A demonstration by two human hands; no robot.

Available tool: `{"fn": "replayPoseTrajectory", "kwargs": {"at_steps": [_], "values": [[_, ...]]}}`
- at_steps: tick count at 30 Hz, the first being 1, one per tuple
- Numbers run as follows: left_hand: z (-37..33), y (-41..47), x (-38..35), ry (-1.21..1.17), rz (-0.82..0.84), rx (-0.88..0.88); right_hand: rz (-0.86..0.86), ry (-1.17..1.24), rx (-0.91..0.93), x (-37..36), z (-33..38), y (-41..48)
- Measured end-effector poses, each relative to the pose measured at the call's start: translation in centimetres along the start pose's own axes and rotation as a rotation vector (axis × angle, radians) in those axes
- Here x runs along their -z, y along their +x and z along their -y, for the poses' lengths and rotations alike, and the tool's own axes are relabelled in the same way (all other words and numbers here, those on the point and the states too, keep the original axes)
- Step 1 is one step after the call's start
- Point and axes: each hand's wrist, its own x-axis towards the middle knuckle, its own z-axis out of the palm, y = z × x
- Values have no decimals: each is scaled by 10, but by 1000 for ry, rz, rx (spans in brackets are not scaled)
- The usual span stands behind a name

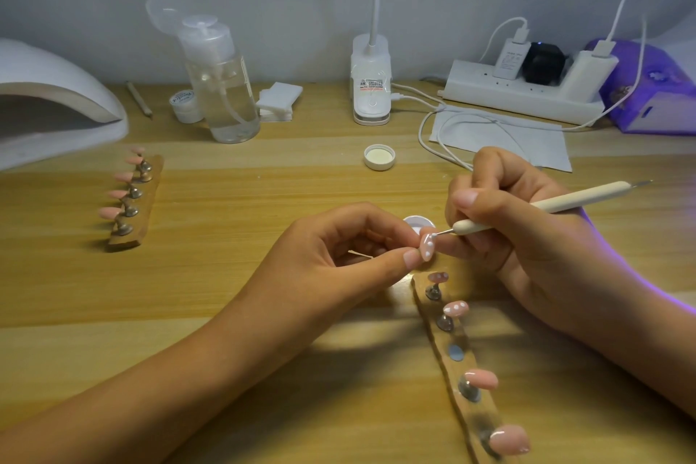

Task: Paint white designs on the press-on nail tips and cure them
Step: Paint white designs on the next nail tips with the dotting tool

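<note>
Item: nail tip (428, 246), off the strip (472, 414), pinched between thumb and forefinger of left hand (339, 245), face turned to the tool; right hand (519, 222) grips dotting tool (546, 204) pen-fashion, ball end on the tip; paint pot (416, 221) just behind, handy for reloading; curing lamp (49, 98) waits far left on the tabletop (244, 200)

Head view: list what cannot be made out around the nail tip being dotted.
Head view only:
Held nail tip: its base is hidden by the left hand.
White dish: contents blocked by the fingers.
Small jar: label too small, blurred.
Curing lamp: cut off at the left edge.
</note>
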Motion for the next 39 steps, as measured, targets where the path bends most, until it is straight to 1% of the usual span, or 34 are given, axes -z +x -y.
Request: {"fn": "replayPoseTrajectory", "kwargs": {"at_steps": [7, 11, 15, 20, 24, 28, 30, 31, 33, 35, 39], "values": [[1, 0, 0, -1, 6, -4, -33, -10, -11, -2, 0, 0], [1, 0, 0, 1, 9, -7, -21, -15, -14, -1, 0, 0], [1, 0, 0, 16, -4, -5, -38, 26, -22, -1, 0, 1], [0, -1, -1, 27, -11, 3, -13, 63, -55, 0, 1, 3], [0, -2, -2, 13, -25, -9, -88, 42, -21, 5, 2, 5], [-4, -7, -6, -19, -85, -67, -156, 33, 0, 10, 3, 7], [-8, -9, -7, 51, -98, -131, -173, 30, 4, 11, 3, 8], [-11, -10, -8, 134, -94, -196, -179, 28, 3, 11, 3, 8], [-15, -13, -11, 370, -71, -369, -189, 22, 1, 11, 2, 8], [-15, -16, -16, 580, -58, -496, -196, 15, -2, 11, 2, 8], [-10, -20, -20, 803, -8, -603, -201, 20, -20, 13, 3, 9]]}}
